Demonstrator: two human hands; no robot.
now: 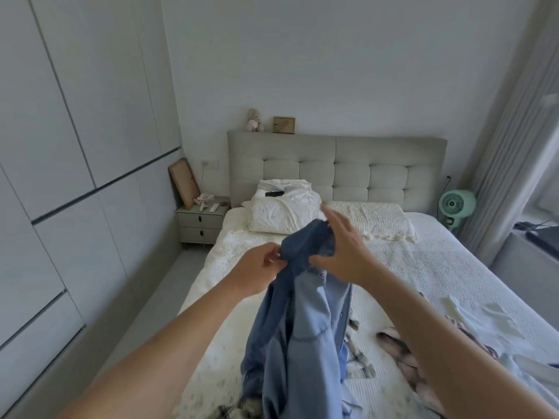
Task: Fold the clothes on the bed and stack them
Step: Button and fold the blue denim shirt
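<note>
— Nearest us, the blue denim shirt (302, 343) hangs limp over the ribbed cream bedspread (438, 267). What holds it?

— Our left hand (260, 267) pinches its collar edge; our right hand (341, 252) lies against the cloth, fingers straight and spread.

— Room to move?

— We see bare bedspread below the pillows (284, 213); crumpled clothes (423, 358) crowd the right edge.

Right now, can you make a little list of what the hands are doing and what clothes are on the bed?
left hand: pinches the top edge of the blue denim shirt
right hand: fingers straight, against the shirt's top
shirt: held up, hanging down, not folded
other clothes: loose pile at the right on the bed
pillows: by the headboard
folded stack: none seen
</note>
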